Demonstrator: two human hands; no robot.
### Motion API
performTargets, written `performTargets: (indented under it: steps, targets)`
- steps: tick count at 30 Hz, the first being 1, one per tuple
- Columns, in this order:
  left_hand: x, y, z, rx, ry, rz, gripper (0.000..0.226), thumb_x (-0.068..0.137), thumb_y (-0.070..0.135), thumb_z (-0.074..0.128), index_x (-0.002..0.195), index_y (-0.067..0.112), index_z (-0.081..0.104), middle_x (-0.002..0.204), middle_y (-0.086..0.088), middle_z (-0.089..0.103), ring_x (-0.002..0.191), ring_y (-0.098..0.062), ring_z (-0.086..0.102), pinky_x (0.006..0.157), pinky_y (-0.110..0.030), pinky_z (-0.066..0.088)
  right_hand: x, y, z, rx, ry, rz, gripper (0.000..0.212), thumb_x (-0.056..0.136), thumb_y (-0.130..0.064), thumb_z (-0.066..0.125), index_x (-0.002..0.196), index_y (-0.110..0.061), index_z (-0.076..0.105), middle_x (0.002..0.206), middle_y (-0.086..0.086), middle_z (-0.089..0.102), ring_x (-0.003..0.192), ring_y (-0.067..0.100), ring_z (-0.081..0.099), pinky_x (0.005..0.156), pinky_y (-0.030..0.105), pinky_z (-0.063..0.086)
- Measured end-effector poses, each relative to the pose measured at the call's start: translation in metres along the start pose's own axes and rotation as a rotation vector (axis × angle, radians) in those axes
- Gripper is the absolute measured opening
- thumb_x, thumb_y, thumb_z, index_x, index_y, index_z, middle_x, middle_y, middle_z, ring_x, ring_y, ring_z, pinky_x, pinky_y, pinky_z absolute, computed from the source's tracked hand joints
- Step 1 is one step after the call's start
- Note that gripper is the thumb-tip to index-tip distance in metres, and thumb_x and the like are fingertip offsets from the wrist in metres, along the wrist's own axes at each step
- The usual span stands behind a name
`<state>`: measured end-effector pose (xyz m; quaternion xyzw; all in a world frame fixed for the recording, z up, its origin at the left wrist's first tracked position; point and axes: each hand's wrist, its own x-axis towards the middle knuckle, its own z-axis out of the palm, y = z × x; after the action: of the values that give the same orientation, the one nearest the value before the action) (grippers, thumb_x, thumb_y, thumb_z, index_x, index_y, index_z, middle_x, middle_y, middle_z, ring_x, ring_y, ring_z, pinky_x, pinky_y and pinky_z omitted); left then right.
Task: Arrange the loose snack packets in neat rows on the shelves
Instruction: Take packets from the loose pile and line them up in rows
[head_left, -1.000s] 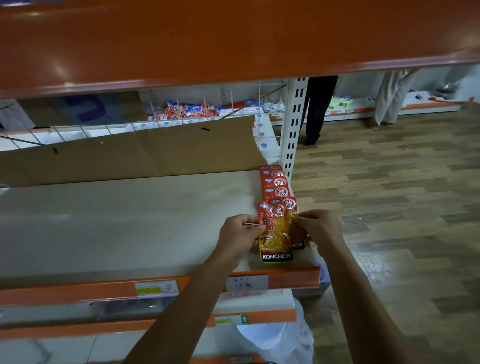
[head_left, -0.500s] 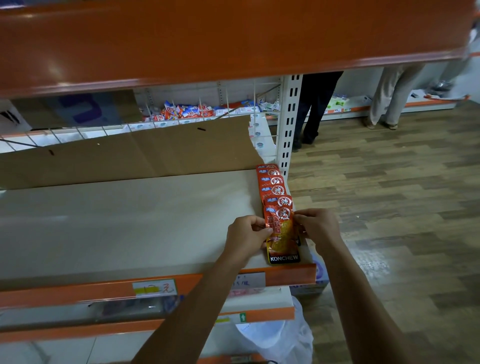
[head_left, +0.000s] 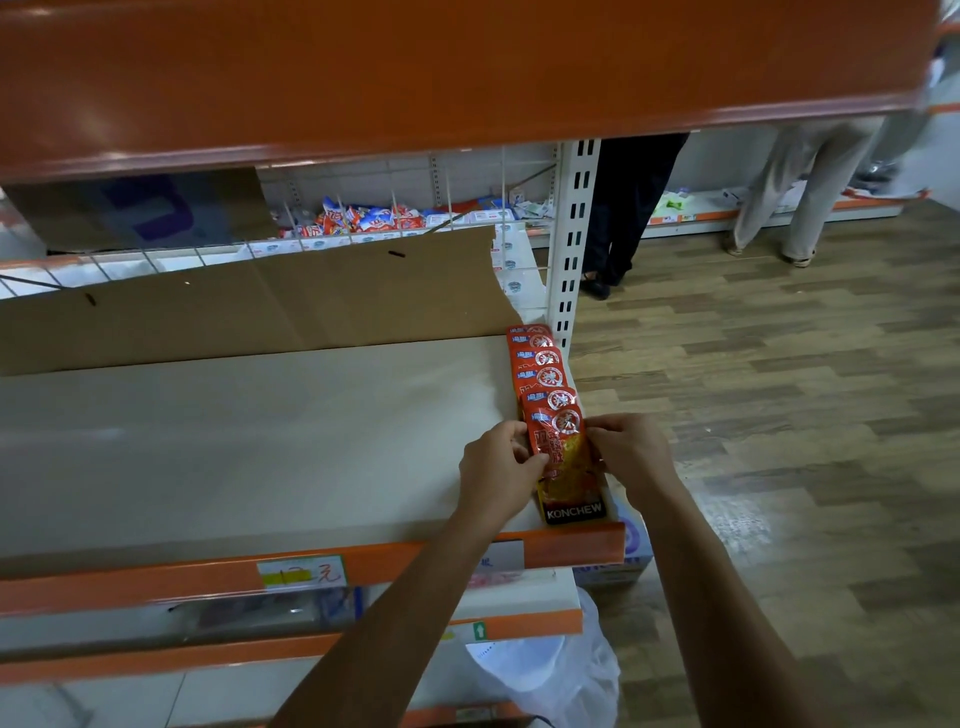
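The blurred upper shelf (head_left: 415, 78) hides the dark-trousered bystander (head_left: 631, 208) above the legs.

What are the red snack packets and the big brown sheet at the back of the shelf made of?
The red snack packets look like glossy plastic film: light glints off their crinkly fronts. The brown sheet looks like matte cardboard, given its fold creases and ragged torn corner.
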<state>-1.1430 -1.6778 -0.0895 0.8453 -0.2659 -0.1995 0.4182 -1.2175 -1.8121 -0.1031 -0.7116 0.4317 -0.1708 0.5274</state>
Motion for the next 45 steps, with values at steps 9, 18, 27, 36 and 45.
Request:
performTargets:
  steps: [9,18,27,36,45]
  targets:
    - [0.001,0.001,-0.002,0.074,0.015,0.056,0.047,0.088,0.030,0.069,0.130,0.014,0.057,0.113,-0.005,0.070,0.098,-0.019,0.067,0.088,-0.040,0.056,-0.001,0.001,0.000,-0.022,0.014,-0.021,0.022,0.093,-0.011,0.053,0.100,-0.014,0.073,0.072,-0.007,0.068,0.068,0.013,0.066,0.063,0.033,0.057]
    - [0.003,-0.003,0.000,0.153,0.032,0.086,0.050,0.089,0.036,0.067,0.132,0.015,0.055,0.116,-0.002,0.069,0.101,-0.014,0.066,0.088,-0.029,0.051,-0.002,0.000,-0.002,-0.034,0.055,-0.030,0.021,0.093,-0.010,0.054,0.104,-0.010,0.072,0.077,-0.004,0.067,0.071,0.013,0.065,0.060,0.029,0.055]
    - [0.004,-0.011,-0.013,0.163,0.173,0.134,0.027,0.092,0.030,0.062,0.116,0.018,0.065,0.103,0.004,0.071,0.083,-0.004,0.059,0.078,-0.020,0.048,-0.020,-0.033,0.001,-0.183,0.247,-0.263,0.020,0.090,-0.013,0.058,0.102,-0.012,0.073,0.096,0.005,0.073,0.083,0.018,0.065,0.075,0.035,0.052]
    - [-0.002,-0.048,-0.059,0.397,0.261,0.159,0.039,0.095,0.030,0.054,0.132,0.018,0.056,0.130,-0.001,0.058,0.122,-0.020,0.048,0.100,-0.029,0.037,-0.050,-0.053,0.070,-0.451,0.074,-0.479,0.021,0.092,-0.019,0.059,0.109,-0.012,0.068,0.113,0.009,0.066,0.104,0.027,0.058,0.086,0.033,0.043]
    - [-0.033,-0.127,-0.167,0.526,0.388,0.062,0.043,0.098,0.039,0.047,0.135,0.018,0.052,0.135,-0.002,0.055,0.130,-0.022,0.043,0.104,-0.038,0.040,-0.094,-0.078,0.189,-0.664,-0.143,-0.582,0.044,0.095,-0.035,0.053,0.134,-0.015,0.054,0.143,0.004,0.049,0.137,0.023,0.034,0.113,0.033,0.027]
